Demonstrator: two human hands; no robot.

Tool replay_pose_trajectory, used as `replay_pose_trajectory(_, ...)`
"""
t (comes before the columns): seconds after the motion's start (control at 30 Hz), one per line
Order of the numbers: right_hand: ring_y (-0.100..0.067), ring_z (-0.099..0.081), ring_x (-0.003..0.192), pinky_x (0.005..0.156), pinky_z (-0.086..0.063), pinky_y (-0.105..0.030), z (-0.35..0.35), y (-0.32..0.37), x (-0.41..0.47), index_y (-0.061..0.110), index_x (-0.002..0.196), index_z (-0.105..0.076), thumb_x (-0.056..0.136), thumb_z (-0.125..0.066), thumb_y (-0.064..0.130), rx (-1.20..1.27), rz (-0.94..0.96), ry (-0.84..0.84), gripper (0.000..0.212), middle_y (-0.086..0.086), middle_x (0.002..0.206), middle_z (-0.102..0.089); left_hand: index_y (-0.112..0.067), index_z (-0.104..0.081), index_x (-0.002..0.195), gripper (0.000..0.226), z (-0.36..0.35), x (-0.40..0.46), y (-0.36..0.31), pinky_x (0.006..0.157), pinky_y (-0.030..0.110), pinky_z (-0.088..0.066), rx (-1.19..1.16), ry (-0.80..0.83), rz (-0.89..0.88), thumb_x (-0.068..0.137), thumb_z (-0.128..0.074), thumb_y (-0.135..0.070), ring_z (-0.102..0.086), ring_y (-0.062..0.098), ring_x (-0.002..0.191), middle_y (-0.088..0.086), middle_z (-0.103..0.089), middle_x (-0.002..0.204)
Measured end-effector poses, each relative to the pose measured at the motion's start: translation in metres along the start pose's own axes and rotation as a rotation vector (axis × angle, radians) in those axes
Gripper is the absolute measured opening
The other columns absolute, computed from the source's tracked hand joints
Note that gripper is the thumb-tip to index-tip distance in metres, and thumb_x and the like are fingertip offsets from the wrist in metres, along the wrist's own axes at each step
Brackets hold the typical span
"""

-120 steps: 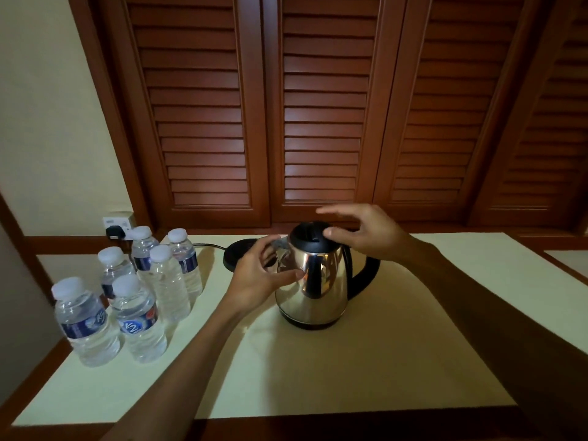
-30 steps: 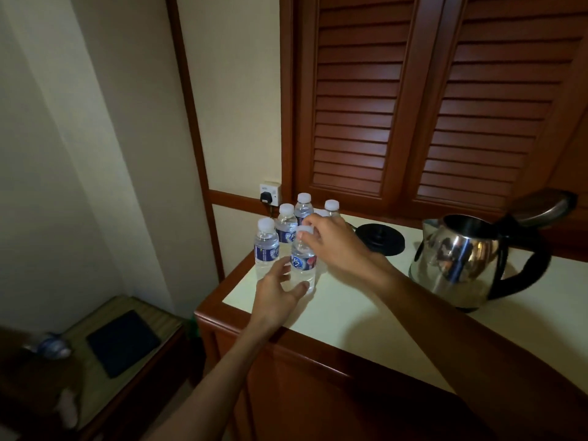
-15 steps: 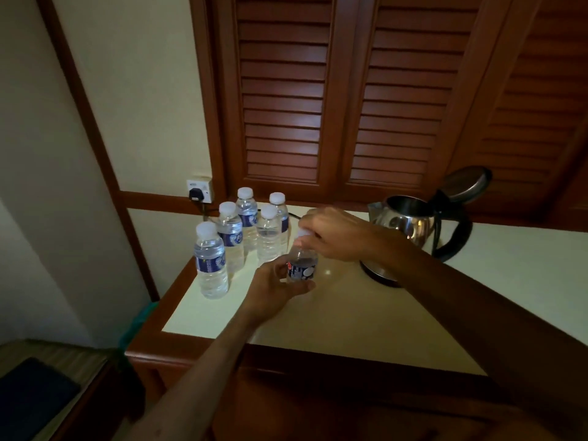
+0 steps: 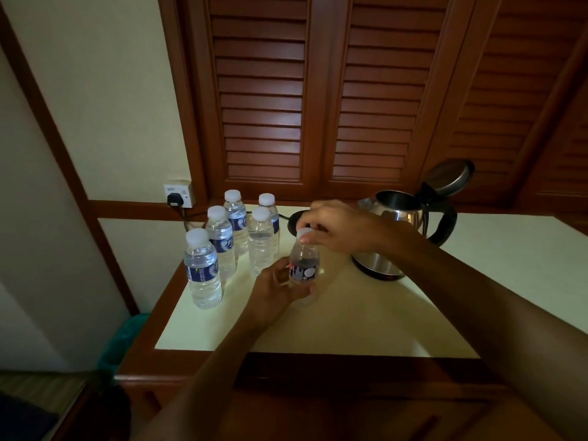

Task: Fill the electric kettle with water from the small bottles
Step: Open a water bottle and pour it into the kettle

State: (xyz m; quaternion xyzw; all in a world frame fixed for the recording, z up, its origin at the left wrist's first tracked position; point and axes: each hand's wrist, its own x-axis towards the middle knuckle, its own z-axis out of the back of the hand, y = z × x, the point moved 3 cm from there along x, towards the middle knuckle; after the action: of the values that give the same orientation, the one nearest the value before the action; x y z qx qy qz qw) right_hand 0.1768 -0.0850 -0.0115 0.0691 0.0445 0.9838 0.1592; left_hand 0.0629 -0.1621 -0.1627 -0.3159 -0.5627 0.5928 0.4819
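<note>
A small water bottle [image 4: 304, 265] with a blue label stands on the cream counter [image 4: 366, 316], left of the kettle. My left hand [image 4: 276, 289] grips its lower body. My right hand [image 4: 337, 227] pinches its white cap [image 4: 304, 233] from above. The steel electric kettle [image 4: 391, 224] stands off its base with its lid [image 4: 448, 176] flipped up and its mouth open. Several more capped bottles [image 4: 219, 240] stand grouped at the counter's back left.
The black kettle base [image 4: 294, 219] lies behind my right hand, its cord running to a wall socket [image 4: 178, 195]. Louvred wooden doors [image 4: 318, 90] rise behind the counter. The counter's wooden edge [image 4: 286, 364] drops off at the front and left.
The kettle's lid went from closed to open four seconds back. Both hands moved to one bottle and have brought it away from the group, towards the kettle; my right hand stays on its cap.
</note>
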Motion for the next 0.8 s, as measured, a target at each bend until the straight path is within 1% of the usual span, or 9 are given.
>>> replay_pose_trajectory(0.13, -0.013, -0.047, 0.099, 0.088, -0.043, -0.037, -0.007, -0.001, -0.001, 0.019, 0.115, -0.062, 0.093, -0.056, 0.017, -0.005, 0.036, -0.007, 0.023, -0.002, 0.106, -0.052, -0.016, -0.065, 0.120, 0.053, -0.001, -0.001, 0.002, 0.078, 0.015, -0.051, -0.017, -0.019, -0.010, 0.072, -0.084, -0.003, -0.069, 0.008, 0.098, -0.003, -0.075, 0.107)
replay_pose_trajectory(0.23, -0.012, -0.047, 0.103, 0.087, -0.041, -0.025, 0.002, 0.001, -0.011, 0.018, 0.119, -0.061, 0.092, -0.054, 0.005, 0.072, 0.065, -0.125, 0.032, -0.003, 0.113, -0.051, -0.018, -0.064, 0.120, 0.054, 0.000, 0.000, 0.003, 0.080, 0.018, -0.052, -0.002, -0.010, -0.010, 0.073, -0.084, -0.003, -0.070, 0.010, 0.097, -0.002, -0.075, 0.106)
replay_pose_trajectory(0.3, -0.010, -0.047, 0.104, 0.085, -0.036, -0.016, 0.014, -0.004, -0.020, 0.017, 0.121, -0.061, 0.092, -0.053, 0.005, 0.124, 0.059, -0.240, 0.032, -0.001, 0.115, -0.051, -0.021, -0.061, 0.124, 0.058, 0.000, 0.000, 0.004, 0.081, 0.022, -0.054, 0.011, -0.012, 0.008, 0.073, -0.085, -0.008, -0.070, 0.011, 0.099, -0.002, -0.075, 0.109)
replay_pose_trajectory(0.37, -0.010, -0.050, 0.100, 0.083, -0.040, -0.019, 0.016, -0.017, -0.032, 0.017, 0.121, -0.060, 0.093, -0.053, 0.011, 0.166, 0.032, -0.289, 0.029, 0.001, 0.112, -0.053, -0.022, -0.057, 0.127, 0.061, -0.001, -0.001, 0.004, 0.080, 0.025, -0.055, 0.015, -0.022, 0.037, 0.073, -0.085, -0.014, -0.070, 0.012, 0.100, -0.003, -0.073, 0.111)
replay_pose_trajectory(0.47, -0.002, -0.053, 0.092, 0.078, -0.044, -0.020, -0.017, -0.044, -0.064, 0.019, 0.121, -0.058, 0.096, -0.052, 0.026, 0.207, -0.097, -0.179, 0.027, 0.000, 0.112, -0.058, -0.023, -0.055, 0.124, 0.057, -0.005, -0.003, 0.000, 0.078, 0.019, -0.054, 0.046, -0.055, 0.050, 0.076, -0.084, -0.016, -0.067, 0.006, 0.099, -0.007, -0.070, 0.113)
replay_pose_trajectory(0.6, -0.002, -0.052, 0.091, 0.070, -0.037, -0.011, -0.081, -0.082, -0.117, 0.016, 0.119, -0.060, 0.093, -0.058, 0.029, 0.217, -0.299, -0.026, 0.029, 0.003, 0.113, -0.057, -0.027, -0.052, 0.115, 0.048, -0.021, -0.005, -0.005, 0.068, 0.006, -0.048, 0.077, -0.108, 0.036, 0.079, -0.082, -0.017, -0.062, -0.006, 0.089, -0.019, -0.064, 0.100)
replay_pose_trajectory(0.63, 0.000, -0.050, 0.092, 0.070, -0.036, -0.010, -0.090, -0.091, -0.128, 0.018, 0.122, -0.059, 0.092, -0.060, 0.031, 0.226, -0.364, -0.033, 0.033, 0.005, 0.115, -0.056, -0.027, -0.053, 0.113, 0.046, -0.026, -0.004, -0.006, 0.072, 0.008, -0.049, 0.082, -0.122, 0.033, 0.078, -0.082, -0.018, -0.063, -0.003, 0.091, -0.016, -0.065, 0.102)
replay_pose_trajectory(0.7, -0.004, -0.051, 0.100, 0.077, -0.035, -0.011, -0.101, -0.105, -0.140, 0.020, 0.124, -0.059, 0.090, -0.061, 0.034, 0.212, -0.431, -0.049, 0.037, 0.003, 0.122, -0.056, -0.027, -0.057, 0.107, 0.042, -0.035, -0.003, -0.008, 0.083, 0.022, -0.054, 0.094, -0.150, 0.015, 0.076, -0.084, -0.018, -0.067, 0.007, 0.096, -0.009, -0.069, 0.106)
replay_pose_trajectory(0.8, -0.014, -0.049, 0.115, 0.090, -0.038, -0.024, -0.113, -0.115, -0.146, 0.022, 0.125, -0.058, 0.091, -0.058, 0.039, 0.139, -0.416, 0.003, 0.038, 0.002, 0.127, -0.053, -0.021, -0.065, 0.103, 0.039, -0.051, 0.002, -0.007, 0.089, 0.038, -0.057, 0.058, -0.219, 0.019, 0.072, -0.087, -0.013, -0.071, 0.013, 0.094, -0.003, -0.075, 0.100)
